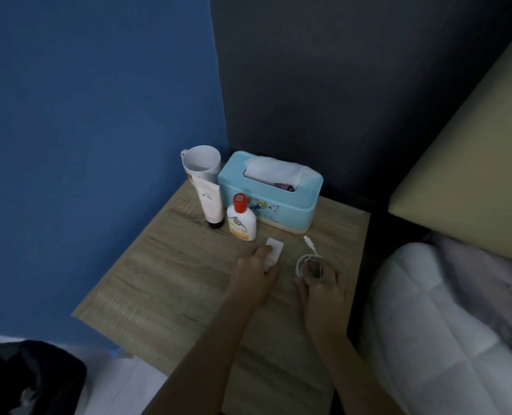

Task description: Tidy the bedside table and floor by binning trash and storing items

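step: gather charger for storing | left hand [256,269] grasps white plug [273,254] on table [165,283] | right hand [323,287] clenched around coiled cable [308,265] beside it | tip: lift both together, keep the coil tight, watch the loose connector [308,240] near tissue box [271,193]

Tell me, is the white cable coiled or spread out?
Coiled: the white cable lies in a small loop under the right hand, one plug end sticking out.

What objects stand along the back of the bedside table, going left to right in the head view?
White mug → cream tube → red-capped bottle → blue tissue box.
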